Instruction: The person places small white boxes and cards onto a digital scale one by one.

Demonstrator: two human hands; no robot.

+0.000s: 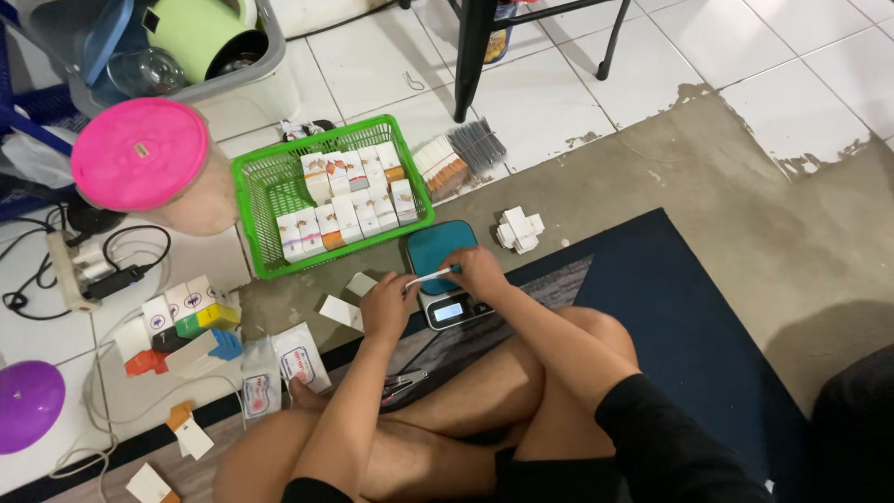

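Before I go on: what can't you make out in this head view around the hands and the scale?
- Thin white item held between left hand and right hand: too small to identify.
- Scale display: too small to read; right hand covers part of the platform.
- Purple object: cut off by the left edge.
- Grey bin contents: cut off by the top edge.

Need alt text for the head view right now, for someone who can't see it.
Seated cross-legged on the floor, a person's left hand and right hand hold a thin white strip over a small teal-topped digital scale. Beyond it stands a green basket of small white boxes.
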